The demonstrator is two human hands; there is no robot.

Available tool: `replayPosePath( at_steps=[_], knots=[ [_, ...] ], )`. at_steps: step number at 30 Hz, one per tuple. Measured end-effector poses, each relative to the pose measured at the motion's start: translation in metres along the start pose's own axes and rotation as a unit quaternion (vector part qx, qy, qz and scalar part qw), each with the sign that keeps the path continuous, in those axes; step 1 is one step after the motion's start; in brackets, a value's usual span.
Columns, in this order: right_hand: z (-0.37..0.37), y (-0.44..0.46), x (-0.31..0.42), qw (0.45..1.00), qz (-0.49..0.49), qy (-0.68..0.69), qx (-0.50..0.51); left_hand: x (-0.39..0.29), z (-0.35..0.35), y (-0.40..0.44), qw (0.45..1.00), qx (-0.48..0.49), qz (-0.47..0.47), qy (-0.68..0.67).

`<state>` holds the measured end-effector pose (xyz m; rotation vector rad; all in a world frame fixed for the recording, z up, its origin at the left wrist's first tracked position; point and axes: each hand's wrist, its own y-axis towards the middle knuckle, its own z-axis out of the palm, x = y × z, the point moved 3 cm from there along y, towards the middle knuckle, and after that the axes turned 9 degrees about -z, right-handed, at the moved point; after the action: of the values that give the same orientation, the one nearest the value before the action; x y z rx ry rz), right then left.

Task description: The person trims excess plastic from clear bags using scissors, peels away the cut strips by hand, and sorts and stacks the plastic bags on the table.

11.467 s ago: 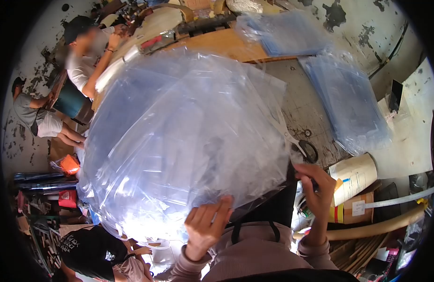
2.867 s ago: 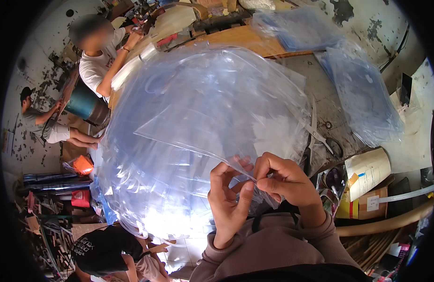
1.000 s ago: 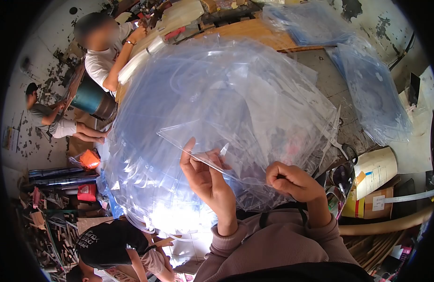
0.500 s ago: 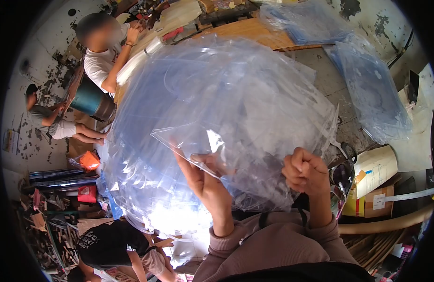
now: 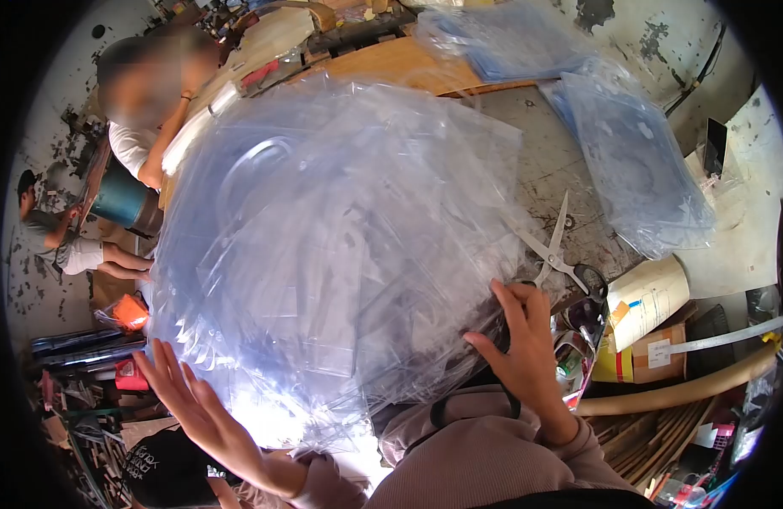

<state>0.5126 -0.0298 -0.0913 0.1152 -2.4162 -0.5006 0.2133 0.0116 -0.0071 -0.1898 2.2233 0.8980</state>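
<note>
A big heap of clear plastic sheets or bags (image 5: 324, 220) covers the table in front of me. My left hand (image 5: 201, 416) is at the heap's near left edge, fingers stretched and spread, with nothing in it. On the right, my right hand (image 5: 523, 348) is over the heap's near right edge. Its thumb and forefinger are apart and I see nothing between them. Just beyond its fingertips lie scissors (image 5: 553, 253) with spread blades and dark handles. One handle is partly hidden near my fingers; whether they touch it I cannot tell.
Flat stacks of clear bluish plastic (image 5: 642, 170) lie at the far right. A cardboard box (image 5: 663, 360) and a long tan tube (image 5: 680, 388) are at my right. One person (image 5: 137, 148) is at the table's far left, another (image 5: 56, 233) stands behind, and a black-capped person (image 5: 167, 467) is low at left.
My left hand has let go of a clear plastic piece and swung left, fingers spreading. My right hand has uncurled from a fist. The view has shifted, and the scissors show more fully.
</note>
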Motion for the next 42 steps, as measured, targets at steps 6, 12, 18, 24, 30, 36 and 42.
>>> replayPosePath(
  at_steps=[6, 12, 18, 24, 30, 36, 42],
  knots=[
    [0.005, -0.005, 0.004, 0.994, 0.049, 0.082, -0.058, -0.056, 0.044, -0.084, 0.884, 0.457, 0.046, -0.083],
    [0.006, -0.017, -0.002, 0.85, 0.25, 0.462, 0.025, -0.07, 0.116, -0.127, 0.907, 0.396, -0.018, -0.138],
    [0.007, -0.021, -0.009, 0.785, 0.228, 0.573, 0.061, -0.075, 0.125, -0.123, 0.908, 0.391, -0.002, -0.151],
    [0.003, -0.017, -0.014, 0.805, 0.209, 0.548, 0.091, -0.072, 0.127, -0.125, 0.905, 0.389, 0.036, -0.17],
    [0.007, -0.02, -0.018, 0.769, 0.251, 0.582, 0.088, -0.071, 0.126, -0.126, 0.903, 0.39, 0.034, -0.176],
    [0.012, -0.025, -0.022, 0.718, 0.272, 0.636, 0.077, -0.059, 0.122, -0.129, 0.881, 0.413, 0.015, -0.228],
    [0.0, -0.02, -0.008, 0.88, 0.217, 0.423, 0.03, -0.054, 0.119, -0.129, 0.891, 0.363, 0.04, -0.27]
  ],
)
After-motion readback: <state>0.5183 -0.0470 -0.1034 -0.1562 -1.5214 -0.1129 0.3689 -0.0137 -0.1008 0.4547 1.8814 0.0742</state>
